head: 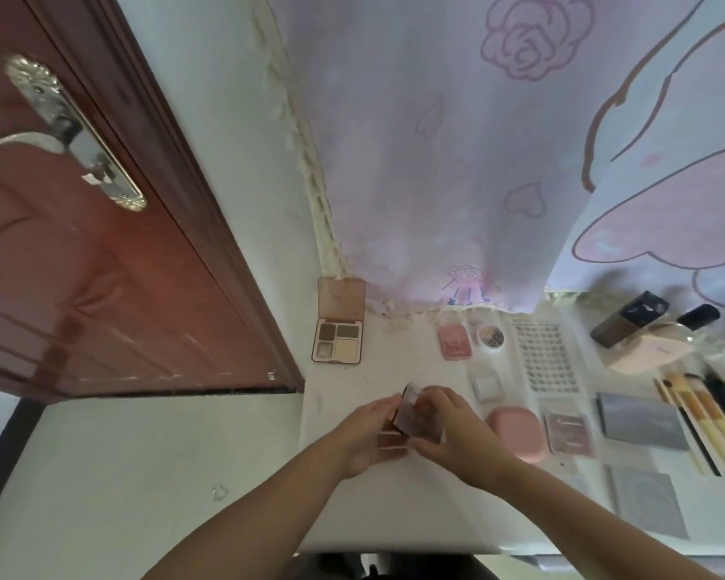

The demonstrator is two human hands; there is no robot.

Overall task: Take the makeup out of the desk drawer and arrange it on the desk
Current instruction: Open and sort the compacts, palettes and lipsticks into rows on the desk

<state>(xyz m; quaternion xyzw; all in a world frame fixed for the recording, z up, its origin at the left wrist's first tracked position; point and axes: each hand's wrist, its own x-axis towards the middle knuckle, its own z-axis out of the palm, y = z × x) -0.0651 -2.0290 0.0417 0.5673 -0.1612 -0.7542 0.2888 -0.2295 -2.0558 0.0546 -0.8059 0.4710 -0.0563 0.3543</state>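
Just below the centre of the frame, both hands are meeting over a small hinged palette (419, 416) at the near left part of the white desk (344, 512). The left hand (363, 439) is cupping the palette's left side and base with curled fingers, and the right hand (453, 433) is pinching the tilted lid along its right edge and top, thumb near the lower corner. The lid is standing partly raised, so the person is probably opening it to lay it out like the open palette (338, 324) that is lying against the wall in the upper middle of the frame.

The palette is looking light, rigid and flat, with a glossy plastic shell that is likely slippery under dry fingertips. Its weak points are probably the hinge and the pressed powder inside, which would crack on a drop or smear under a touch. The safest hold is judged to be on the outer edges, one hand steadying the base while the other is lifting the lid by its free edge, keeping fingers off the pans.

To the right of the hands, other items are already lying in rows: a pink compact (517, 431), a lash tray (547, 357) and some brushes (704, 424) at the right edge
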